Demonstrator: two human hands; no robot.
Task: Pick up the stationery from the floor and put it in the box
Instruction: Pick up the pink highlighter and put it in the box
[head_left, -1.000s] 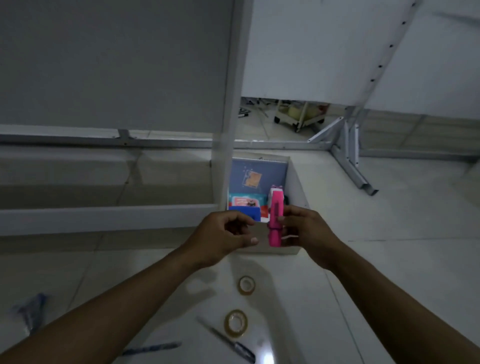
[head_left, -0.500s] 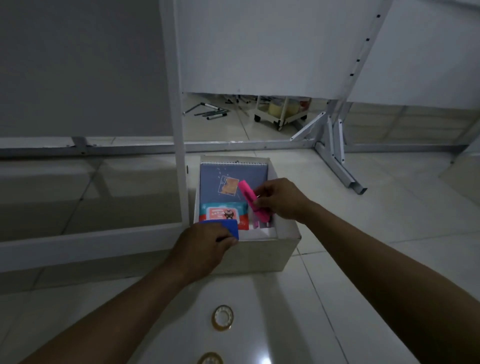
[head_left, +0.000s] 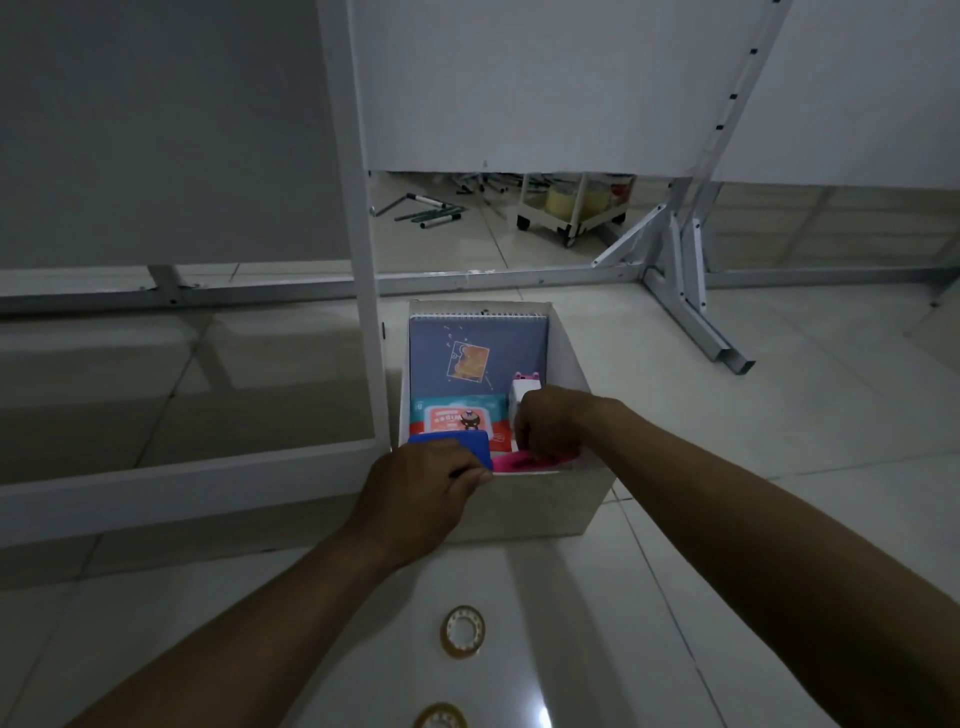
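Note:
A white box (head_left: 535, 506) stands on the tiled floor with a blue spiral notebook (head_left: 475, 353) leaning on its far wall, a teal and red pack (head_left: 457, 415) and a small white and pink item (head_left: 524, 387) inside. My left hand (head_left: 421, 496) rests on the box's near rim, shut on a blue flat item (head_left: 467, 447). My right hand (head_left: 558, 423) is inside the box, fingers closed on a pink stapler-like item (head_left: 519, 461) lying low against the near wall. Two tape rolls lie on the floor in front: one (head_left: 463, 630), another (head_left: 440, 718) at the bottom edge.
A white metal frame post (head_left: 358, 260) stands just left of the box, with a horizontal rail (head_left: 156, 480) at the left. Angled white frame legs (head_left: 696, 322) sit to the right. Behind a partition lie markers (head_left: 431, 213) and a small wheeled cart (head_left: 576, 208).
The view moved closer to the box. My right hand has lowered the pink item from above the box down inside it. My left hand went to the box rim with the blue item.

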